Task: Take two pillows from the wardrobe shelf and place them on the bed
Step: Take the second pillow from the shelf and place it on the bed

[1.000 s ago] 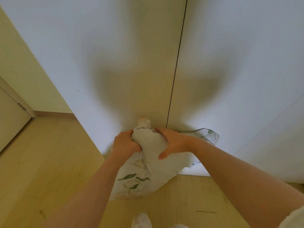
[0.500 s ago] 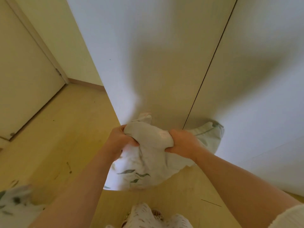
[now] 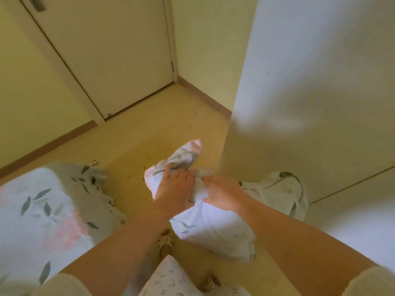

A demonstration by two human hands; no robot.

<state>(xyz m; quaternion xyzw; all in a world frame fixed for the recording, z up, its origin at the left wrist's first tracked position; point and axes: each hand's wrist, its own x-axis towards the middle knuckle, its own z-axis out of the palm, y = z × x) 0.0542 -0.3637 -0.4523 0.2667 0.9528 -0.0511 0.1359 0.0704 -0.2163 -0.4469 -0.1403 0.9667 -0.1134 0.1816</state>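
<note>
A white pillow [image 3: 210, 228] with a green leaf print hangs in front of me above the floor. Both hands hold it at its bunched upper end. My left hand [image 3: 173, 189] lies over the top corner, its fingers pressed into the fabric. My right hand [image 3: 222, 194] grips the gathered cloth just to the right. More leaf-printed fabric [image 3: 280, 189] sticks out behind my right wrist; I cannot tell whether it is a second pillow. The bed [image 3: 40, 212], with a leaf and pink flower cover, fills the lower left. The white wardrobe [image 3: 310, 82] stands shut on the right.
A closed cream door [image 3: 111, 56] stands ahead on the left, with a brown skirting board along the walls. Bare yellow floor [image 3: 149, 129] runs between the bed and the wardrobe. My slippered feet [image 3: 165, 242] show below the pillow.
The view has swung left from the wardrobe doors towards the door and the bed. The pillow has come along in both hands, and much more of the bed now shows.
</note>
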